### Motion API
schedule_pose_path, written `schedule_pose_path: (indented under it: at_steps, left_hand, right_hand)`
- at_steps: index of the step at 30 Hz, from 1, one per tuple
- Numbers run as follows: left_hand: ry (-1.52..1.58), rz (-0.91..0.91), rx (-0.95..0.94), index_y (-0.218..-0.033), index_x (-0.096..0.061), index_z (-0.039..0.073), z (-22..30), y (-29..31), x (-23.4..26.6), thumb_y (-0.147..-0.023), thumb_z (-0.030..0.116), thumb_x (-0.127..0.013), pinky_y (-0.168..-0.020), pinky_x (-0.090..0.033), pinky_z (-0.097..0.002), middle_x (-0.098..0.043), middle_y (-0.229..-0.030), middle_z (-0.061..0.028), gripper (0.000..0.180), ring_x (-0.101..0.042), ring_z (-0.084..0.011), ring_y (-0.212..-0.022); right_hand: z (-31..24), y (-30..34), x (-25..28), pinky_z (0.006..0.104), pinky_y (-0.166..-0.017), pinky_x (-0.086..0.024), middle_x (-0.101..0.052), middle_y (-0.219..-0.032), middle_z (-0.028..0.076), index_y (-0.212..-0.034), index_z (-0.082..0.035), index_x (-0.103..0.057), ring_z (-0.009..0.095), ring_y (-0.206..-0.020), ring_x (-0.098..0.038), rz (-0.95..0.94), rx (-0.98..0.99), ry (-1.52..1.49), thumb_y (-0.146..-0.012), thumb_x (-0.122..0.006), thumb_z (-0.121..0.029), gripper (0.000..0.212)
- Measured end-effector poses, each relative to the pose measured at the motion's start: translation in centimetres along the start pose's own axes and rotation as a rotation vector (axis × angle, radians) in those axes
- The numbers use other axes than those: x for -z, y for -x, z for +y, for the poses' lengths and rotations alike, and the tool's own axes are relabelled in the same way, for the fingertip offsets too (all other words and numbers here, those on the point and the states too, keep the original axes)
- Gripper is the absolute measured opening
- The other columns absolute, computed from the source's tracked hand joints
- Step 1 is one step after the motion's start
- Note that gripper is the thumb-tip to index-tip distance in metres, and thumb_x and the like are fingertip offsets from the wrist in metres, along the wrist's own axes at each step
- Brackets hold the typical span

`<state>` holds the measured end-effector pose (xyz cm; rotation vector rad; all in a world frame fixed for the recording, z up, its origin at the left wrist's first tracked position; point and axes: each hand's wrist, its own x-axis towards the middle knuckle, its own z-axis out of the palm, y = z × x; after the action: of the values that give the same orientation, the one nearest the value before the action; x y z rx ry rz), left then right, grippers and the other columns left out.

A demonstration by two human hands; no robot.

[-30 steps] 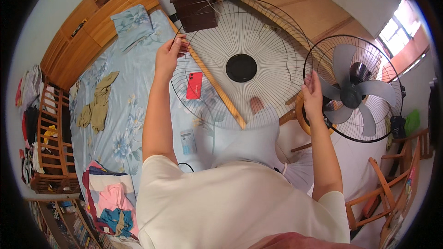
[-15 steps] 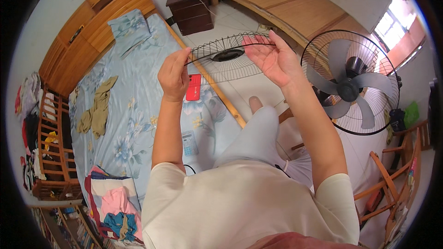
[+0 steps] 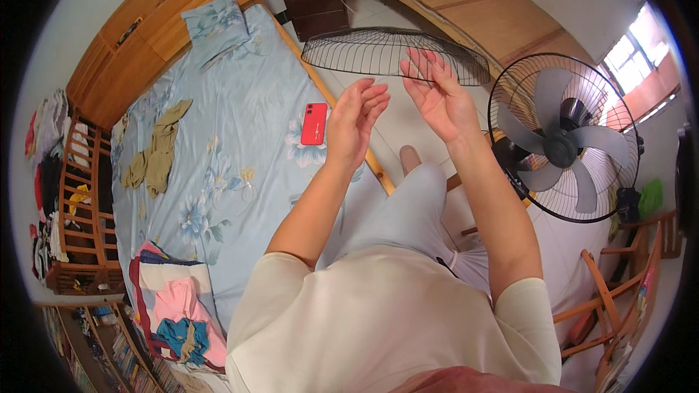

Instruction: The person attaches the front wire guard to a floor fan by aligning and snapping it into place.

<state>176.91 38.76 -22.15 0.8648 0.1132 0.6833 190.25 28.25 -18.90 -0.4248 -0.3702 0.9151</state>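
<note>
A black wire fan guard point(image 3: 364, 52) hangs in front of me, seen nearly edge-on. My right hand point(image 3: 443, 102) grips its near rim, with the thumb on one side and the fingers showing through the wires. Just below the rim, my left hand point(image 3: 355, 122) is off the guard, its fingers loosely stretched and apart, holding nothing. To the right stands a fan point(image 3: 559, 147) with grey blades bare at the front and its rear guard point(image 3: 622, 105) still around them.
A bed with a blue floral sheet point(image 3: 269, 65) fills the left, bearing a red phone point(image 3: 314, 124), olive clothing point(image 3: 156, 149) and folded textiles point(image 3: 175, 298). A dark nightstand point(image 3: 313, 11) and wooden boards point(image 3: 466, 7) stand beyond. A wooden chair point(image 3: 608, 295) is at lower right.
My left hand has let go of the guard and dropped to the right, opening. The guard has shifted right and turned, held by my right hand alone.
</note>
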Motion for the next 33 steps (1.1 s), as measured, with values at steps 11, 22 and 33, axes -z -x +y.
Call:
schedule_pose_path:
  at_steps: [11,22,33]
  left_hand:
    - [0.065,0.016,0.091,-0.108,-0.045,-0.002,-0.1,-1.0,-2.1,-0.090,0.009,-0.053,-0.079,-0.054,-0.0284,-0.061,-0.098,-0.0144,0.022,-0.063,-0.0212,-0.089]
    - [-0.102,-0.050,0.035,-0.120,-0.033,0.001,-0.8,-0.8,-1.4,-0.087,0.007,-0.057,-0.079,-0.054,-0.0321,-0.056,-0.091,-0.0085,0.042,-0.061,-0.0192,-0.087]
    - [0.372,-0.381,-0.059,-0.144,-0.015,0.021,-2.3,-1.7,-0.5,-0.086,0.014,-0.057,-0.105,-0.027,-0.0408,-0.029,-0.143,-0.0109,0.072,-0.027,-0.0252,-0.134]
  right_hand:
    - [0.9,1.4,1.2,0.0459,-0.100,-0.035,-0.044,-0.130,0.012,-0.124,-0.006,-0.038,0.028,-0.116,-0.047,-0.064,-0.072,0.044,-0.089,-0.053,-0.010,0.038]
    - [1.8,2.4,3.2,0.0455,-0.100,-0.035,-0.048,-0.124,0.016,-0.129,-0.008,-0.038,0.031,-0.117,-0.047,-0.201,-0.028,0.012,-0.091,-0.048,-0.008,0.039]
    - [1.7,3.1,4.5,0.0372,-0.096,-0.038,-0.055,-0.116,0.011,-0.130,-0.007,-0.040,0.023,-0.110,-0.051,-0.284,-0.076,0.216,-0.091,-0.050,-0.010,0.040]
